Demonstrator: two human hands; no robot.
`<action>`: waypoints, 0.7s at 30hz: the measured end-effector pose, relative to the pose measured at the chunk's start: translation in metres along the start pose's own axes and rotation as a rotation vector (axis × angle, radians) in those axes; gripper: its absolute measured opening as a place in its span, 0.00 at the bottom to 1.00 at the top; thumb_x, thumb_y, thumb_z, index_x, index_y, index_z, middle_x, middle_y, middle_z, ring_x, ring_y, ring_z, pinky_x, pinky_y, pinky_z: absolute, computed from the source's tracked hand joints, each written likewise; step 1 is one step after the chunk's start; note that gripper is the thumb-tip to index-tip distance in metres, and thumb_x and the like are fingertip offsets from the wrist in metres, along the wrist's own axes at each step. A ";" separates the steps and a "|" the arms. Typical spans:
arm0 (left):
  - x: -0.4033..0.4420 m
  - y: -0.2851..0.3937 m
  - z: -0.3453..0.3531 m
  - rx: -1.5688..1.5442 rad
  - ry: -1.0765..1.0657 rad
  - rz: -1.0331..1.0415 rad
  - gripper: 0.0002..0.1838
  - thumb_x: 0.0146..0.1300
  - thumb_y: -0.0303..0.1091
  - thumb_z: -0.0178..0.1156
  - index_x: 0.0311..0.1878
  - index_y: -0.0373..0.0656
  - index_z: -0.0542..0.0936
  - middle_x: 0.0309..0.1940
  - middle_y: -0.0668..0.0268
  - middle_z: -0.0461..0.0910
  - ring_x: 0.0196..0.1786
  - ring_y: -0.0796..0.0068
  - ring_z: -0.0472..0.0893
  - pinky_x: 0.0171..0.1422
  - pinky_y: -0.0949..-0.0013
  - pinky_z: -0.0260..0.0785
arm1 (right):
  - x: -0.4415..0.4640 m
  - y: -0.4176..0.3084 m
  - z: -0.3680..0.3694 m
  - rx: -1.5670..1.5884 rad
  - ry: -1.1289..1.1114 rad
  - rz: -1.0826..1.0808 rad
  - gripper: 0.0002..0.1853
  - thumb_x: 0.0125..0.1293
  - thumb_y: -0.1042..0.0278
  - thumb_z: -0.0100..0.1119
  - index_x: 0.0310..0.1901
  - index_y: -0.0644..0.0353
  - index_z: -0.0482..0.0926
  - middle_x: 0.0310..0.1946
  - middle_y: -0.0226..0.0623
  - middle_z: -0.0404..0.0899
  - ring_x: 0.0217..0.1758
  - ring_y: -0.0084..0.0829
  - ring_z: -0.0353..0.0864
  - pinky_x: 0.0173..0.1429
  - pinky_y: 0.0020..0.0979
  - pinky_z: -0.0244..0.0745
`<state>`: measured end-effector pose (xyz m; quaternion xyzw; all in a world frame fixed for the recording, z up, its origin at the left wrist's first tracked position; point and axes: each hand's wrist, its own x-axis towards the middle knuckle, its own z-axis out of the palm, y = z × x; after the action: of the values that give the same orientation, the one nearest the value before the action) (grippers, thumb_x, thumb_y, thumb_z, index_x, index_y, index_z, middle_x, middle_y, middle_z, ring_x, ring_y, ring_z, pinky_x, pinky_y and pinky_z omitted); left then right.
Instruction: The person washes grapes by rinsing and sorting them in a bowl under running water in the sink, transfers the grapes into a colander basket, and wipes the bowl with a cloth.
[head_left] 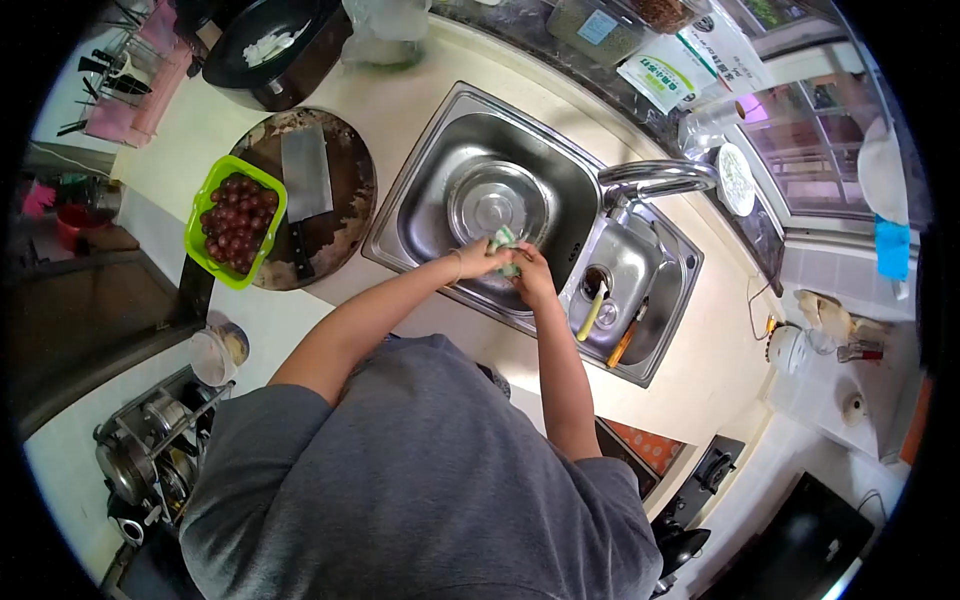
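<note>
Over the near side of the larger sink bowl (420, 215), both hands grip a crumpled green-and-white cloth (503, 240). My left hand (480, 262) is closed around its left side. Opposite it, my right hand (531, 274) has its fingers bent onto the cloth's right side. Beneath and beyond the hands, a round metal basin (462, 190) sits in the sink, its near part hidden by the hands and forearms.
At right, the smaller sink bowl (648, 262) holds a yellow-green-handled tool (591, 314) and an orange-handled one (627, 340) beneath the faucet (655, 172). Leftward, a cleaver (307, 172) lies on a round board (345, 190), beside a green basket (194, 240) of grapes (238, 222).
</note>
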<state>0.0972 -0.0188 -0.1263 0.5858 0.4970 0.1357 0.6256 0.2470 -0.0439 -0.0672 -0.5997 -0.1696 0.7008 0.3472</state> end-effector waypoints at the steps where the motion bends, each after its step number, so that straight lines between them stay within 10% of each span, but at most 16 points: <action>1: -0.006 0.012 -0.007 -0.245 -0.043 0.128 0.20 0.65 0.49 0.46 0.52 0.47 0.71 0.40 0.68 0.76 0.40 0.75 0.76 0.47 0.70 0.67 | 0.001 0.005 -0.004 0.020 -0.055 -0.172 0.14 0.59 0.76 0.50 0.48 0.60 0.67 0.38 0.37 0.77 0.38 0.27 0.75 0.40 0.28 0.71; 5: -0.050 0.081 -0.037 -1.011 -0.052 -0.081 0.20 0.66 0.50 0.40 0.57 0.56 0.69 0.47 0.75 0.72 0.45 0.84 0.71 0.47 0.75 0.61 | -0.019 -0.008 0.004 -0.133 -0.108 -0.440 0.12 0.59 0.78 0.52 0.46 0.60 0.70 0.35 0.30 0.77 0.37 0.18 0.74 0.42 0.18 0.65; 16: -0.059 0.108 -0.057 -0.416 -0.114 0.188 0.19 0.60 0.46 0.44 0.46 0.43 0.74 0.38 0.69 0.75 0.43 0.79 0.71 0.49 0.71 0.61 | -0.040 -0.048 0.024 -0.402 0.013 -0.718 0.08 0.61 0.67 0.57 0.33 0.63 0.75 0.20 0.22 0.68 0.24 0.12 0.63 0.27 0.17 0.58; 21: -0.057 0.109 -0.065 -0.527 -0.016 0.273 0.12 0.65 0.39 0.50 0.44 0.42 0.75 0.33 0.74 0.76 0.31 0.88 0.73 0.33 0.80 0.65 | -0.072 -0.080 0.029 -0.408 0.040 -0.806 0.11 0.65 0.64 0.50 0.40 0.62 0.78 0.25 0.33 0.77 0.24 0.19 0.73 0.28 0.23 0.69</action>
<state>0.0646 0.0071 0.0069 0.4655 0.3563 0.3383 0.7362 0.2446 -0.0318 0.0439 -0.5556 -0.5174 0.4500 0.4702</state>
